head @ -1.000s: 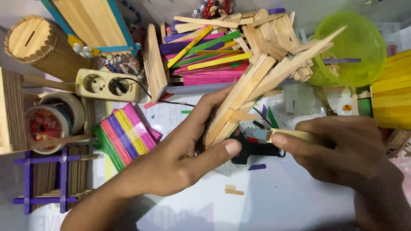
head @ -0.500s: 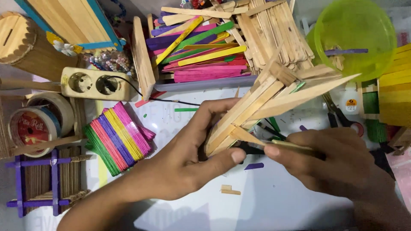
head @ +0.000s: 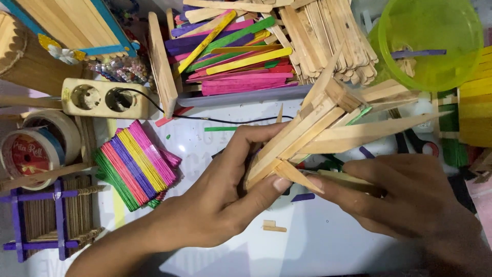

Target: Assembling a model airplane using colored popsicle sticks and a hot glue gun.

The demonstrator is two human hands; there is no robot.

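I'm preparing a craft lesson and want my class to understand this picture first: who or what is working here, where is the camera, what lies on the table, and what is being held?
No machine here: a person works with two bare hands, filmed from a camera on their head, looking down. The left hand grips a structure of plain wooden sticks at its lower end; the right hand pinches a single wooden stick against it. Around them lie a fanned bundle of coloured sticks, a tray of loose sticks, a green plastic bowl, a double socket and tape rolls.
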